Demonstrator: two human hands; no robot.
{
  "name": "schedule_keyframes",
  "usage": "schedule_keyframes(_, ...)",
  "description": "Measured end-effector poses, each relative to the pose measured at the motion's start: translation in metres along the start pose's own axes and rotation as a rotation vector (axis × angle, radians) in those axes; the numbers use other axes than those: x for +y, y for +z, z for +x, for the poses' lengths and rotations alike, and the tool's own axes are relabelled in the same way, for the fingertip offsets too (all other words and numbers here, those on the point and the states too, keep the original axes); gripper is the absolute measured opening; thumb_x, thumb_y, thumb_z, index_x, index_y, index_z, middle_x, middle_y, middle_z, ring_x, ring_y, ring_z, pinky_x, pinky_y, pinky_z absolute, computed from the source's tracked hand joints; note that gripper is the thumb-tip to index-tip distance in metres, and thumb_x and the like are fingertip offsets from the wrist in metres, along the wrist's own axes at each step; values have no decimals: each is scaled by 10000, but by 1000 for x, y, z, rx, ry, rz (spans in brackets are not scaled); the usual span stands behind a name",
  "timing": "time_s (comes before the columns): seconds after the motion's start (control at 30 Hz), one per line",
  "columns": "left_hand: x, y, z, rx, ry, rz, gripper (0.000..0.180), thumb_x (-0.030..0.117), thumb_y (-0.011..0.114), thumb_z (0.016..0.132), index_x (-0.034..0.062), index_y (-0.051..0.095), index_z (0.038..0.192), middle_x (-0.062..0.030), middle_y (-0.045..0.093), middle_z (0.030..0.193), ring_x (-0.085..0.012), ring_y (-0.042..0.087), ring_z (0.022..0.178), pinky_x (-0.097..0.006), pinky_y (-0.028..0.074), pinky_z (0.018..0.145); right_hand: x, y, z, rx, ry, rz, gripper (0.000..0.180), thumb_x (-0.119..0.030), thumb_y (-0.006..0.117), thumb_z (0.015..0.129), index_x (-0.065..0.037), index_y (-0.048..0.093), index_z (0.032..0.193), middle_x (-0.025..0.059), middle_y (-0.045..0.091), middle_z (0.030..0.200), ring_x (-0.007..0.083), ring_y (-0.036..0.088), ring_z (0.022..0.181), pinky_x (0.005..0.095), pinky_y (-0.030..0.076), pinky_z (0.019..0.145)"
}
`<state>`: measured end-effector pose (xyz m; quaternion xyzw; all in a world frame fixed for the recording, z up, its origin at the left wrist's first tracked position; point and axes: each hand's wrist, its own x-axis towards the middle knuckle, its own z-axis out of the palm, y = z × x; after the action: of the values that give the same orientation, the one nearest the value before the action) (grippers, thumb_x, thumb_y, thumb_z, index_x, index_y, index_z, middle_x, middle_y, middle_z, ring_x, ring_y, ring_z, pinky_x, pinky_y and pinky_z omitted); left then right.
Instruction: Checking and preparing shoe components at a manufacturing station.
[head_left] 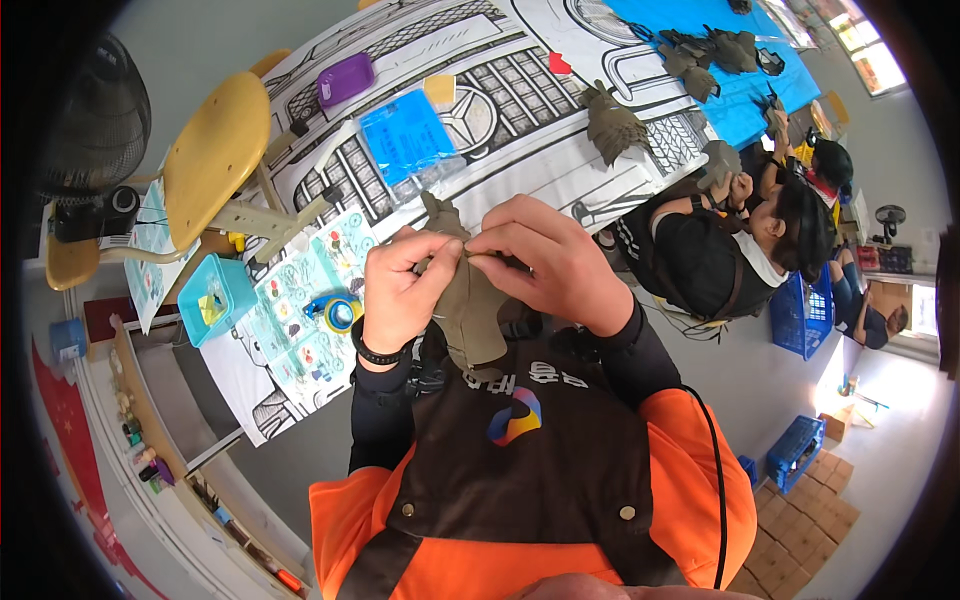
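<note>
An olive-brown cloth piece hangs in front of my apron, its narrow top end pointing toward the table. My left hand pinches its upper part between thumb and forefinger. Close against it, my right hand is also closed, its thumb and fingertips meeting at the same spot on the cloth. Whatever small thing may be between the fingertips is too small to make out. The lower part of the cloth hangs loose over my apron. Beyond my hands, a similar olive cloth piece lies on the table.
The table has a printed cover. On it are a blue packet, a purple tray, a tape roll and a turquoise basket. A yellow chair stands left. Co-workers sit at right, near blue crates.
</note>
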<state>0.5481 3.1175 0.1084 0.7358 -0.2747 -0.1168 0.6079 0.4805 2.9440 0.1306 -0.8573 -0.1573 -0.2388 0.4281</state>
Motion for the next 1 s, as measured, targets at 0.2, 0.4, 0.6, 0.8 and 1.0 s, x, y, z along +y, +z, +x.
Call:
schedule_keyframes(0.2, -4, 0, 1, 49, -41, 26, 91, 62, 618, 810, -20, 653, 831, -47, 646, 709, -87, 525, 635, -238, 412, 606, -1, 6, -14, -98, -58, -8, 162, -37, 675, 689, -39, 582, 821, 67, 550, 821, 242, 568, 738, 319, 481, 632)
schedule_keyframes(0.4, -15, -3, 7, 118, -259, -353, 191, 136, 535, 907, -31, 626, 890, 21, 609, 735, -13, 499, 667, -179, 399, 574, -7, -3, -21, 81, 70, 77, 183, -16, 714, 658, -56, 647, 823, 45, 545, 807, 206, 563, 686, 294, 471, 580)
schedule_keyframes(0.6, -27, 8, 8, 70, -355, -487, 197, 145, 518, 917, -17, 620, 874, 29, 602, 752, -11, 484, 648, -174, 391, 582, -1, 11, -16, 37, 48, -10, 142, -48, 703, 673, -56, 628, 793, 47, 555, 811, 216, 568, 707, 302, 475, 596)
schedule_keyframes(0.8, -30, 7, 7, 157, -294, -377, 203, 155, 534, 909, -16, 626, 850, 42, 581, 707, -7, 454, 631, -179, 375, 556, -2, 19, -25, -126, 89, 70, 117, -53, 689, 682, -45, 617, 774, 52, 560, 808, 224, 569, 709, 312, 475, 609)
schedule_keyframes(1.0, -35, 10, 2, 184, -272, -205, 207, 159, 553, 895, -29, 628, 852, 58, 546, 670, -6, 411, 623, -187, 361, 539, -5, 12, -29, -291, 140, 107, 91, -62, 671, 679, -38, 600, 732, 54, 547, 775, 240, 560, 699, 333, 465, 603)
